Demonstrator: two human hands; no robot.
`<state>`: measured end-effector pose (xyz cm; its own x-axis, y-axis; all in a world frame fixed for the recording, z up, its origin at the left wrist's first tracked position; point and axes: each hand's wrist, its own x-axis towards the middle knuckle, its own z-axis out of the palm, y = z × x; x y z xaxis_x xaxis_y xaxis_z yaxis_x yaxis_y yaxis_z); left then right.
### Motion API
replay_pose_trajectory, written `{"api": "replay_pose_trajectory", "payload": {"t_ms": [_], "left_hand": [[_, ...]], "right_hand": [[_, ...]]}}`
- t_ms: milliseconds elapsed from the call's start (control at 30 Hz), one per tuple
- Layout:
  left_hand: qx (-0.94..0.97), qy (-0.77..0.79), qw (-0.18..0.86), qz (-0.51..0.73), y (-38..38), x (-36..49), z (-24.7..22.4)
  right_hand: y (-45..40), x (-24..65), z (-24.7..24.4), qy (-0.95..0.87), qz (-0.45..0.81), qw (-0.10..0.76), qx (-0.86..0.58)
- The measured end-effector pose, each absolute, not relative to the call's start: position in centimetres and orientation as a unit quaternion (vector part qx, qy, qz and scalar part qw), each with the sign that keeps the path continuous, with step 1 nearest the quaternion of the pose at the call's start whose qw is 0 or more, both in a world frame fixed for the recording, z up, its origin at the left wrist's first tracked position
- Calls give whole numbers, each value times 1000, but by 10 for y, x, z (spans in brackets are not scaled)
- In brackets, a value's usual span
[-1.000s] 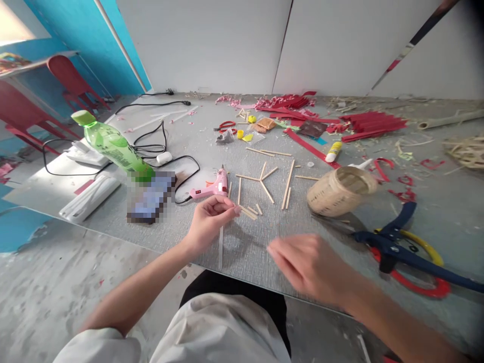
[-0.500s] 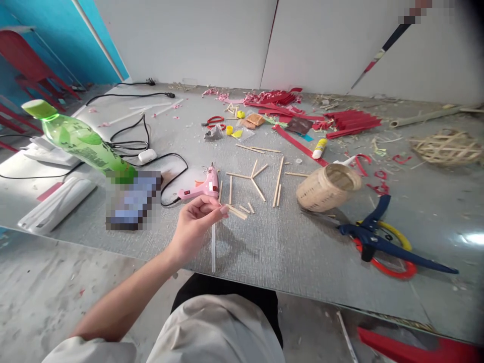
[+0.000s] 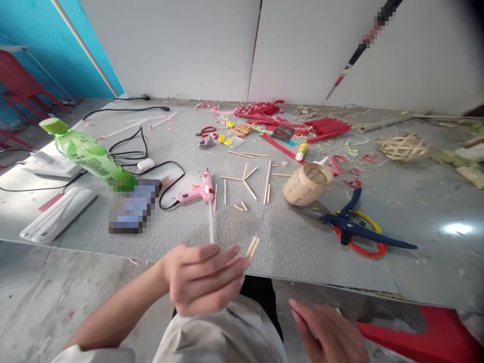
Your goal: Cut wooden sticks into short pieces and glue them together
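Fingers [image 3: 227, 262] of the left hand [image 3: 202, 280] are curled closed around a clear glue stick [image 3: 211, 224] that rises from the fist, and they also pinch two short bamboo sticks [image 3: 252, 247] at the fingertips; the fist hovers at the near edge of the surface [image 3: 287, 252]. Lower right, the right hand [image 3: 333, 335] hangs below the edge with loose, spread fingers, holding nothing. Just beyond the glue stick's tip lies a pink glue gun [image 3: 198, 190], its cord looping left. Beside it, more cut sticks [image 3: 245, 184] lie scattered. Right of those sits a small woven basket [image 3: 307, 183] on its side, with blue-handled shears [image 3: 357, 229] near it. Leftward stand a green bottle [image 3: 88, 154] and a blurred phone [image 3: 134, 206]. Farther back lie red paper strips [image 3: 325, 127] and small red scissors [image 3: 207, 132].
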<state>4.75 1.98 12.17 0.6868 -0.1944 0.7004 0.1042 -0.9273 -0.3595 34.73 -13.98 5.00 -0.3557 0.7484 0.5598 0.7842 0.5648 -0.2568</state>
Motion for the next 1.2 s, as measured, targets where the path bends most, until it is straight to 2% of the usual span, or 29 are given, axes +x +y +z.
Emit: {"api": "replay_pose_trajectory", "payload": {"t_ms": [133, 233, 467, 533, 667, 733, 800, 900, 1000, 1200], "left_hand": [[-892, 29, 220, -393, 0, 46, 130], [-884, 14, 204, -420, -11, 43, 131], [-879, 3, 185, -439, -19, 35, 131], [-893, 19, 116, -433, -18, 35, 131], [-910, -68, -200, -356, -13, 39, 131], [-881, -117, -325, -322, -10, 42, 132], [-856, -134, -393, -307, -6, 44, 133], [-848, -120, -430, -285, -2, 48, 136], [-860, -121, -422, -259, -2, 51, 138], [-873, -89, -390, -279, -9, 57, 121]], "right_hand": [[-86, 337, 117, -858, -21, 359, -366], [-54, 326, 154, -885, 36, 331, -326], [-32, 317, 165, -911, 77, 298, -274], [-33, 317, 166, -910, 95, 296, -276], [-37, 316, 171, -881, 217, 273, -319], [-37, 315, 176, -853, 306, 233, -354], [-35, 313, 180, -820, 381, 182, -386], [-30, 309, 180, -743, 508, 136, -414], [-27, 305, 172, -649, 620, 131, -421], [-31, 308, 154, -599, 600, 238, -474]]}}
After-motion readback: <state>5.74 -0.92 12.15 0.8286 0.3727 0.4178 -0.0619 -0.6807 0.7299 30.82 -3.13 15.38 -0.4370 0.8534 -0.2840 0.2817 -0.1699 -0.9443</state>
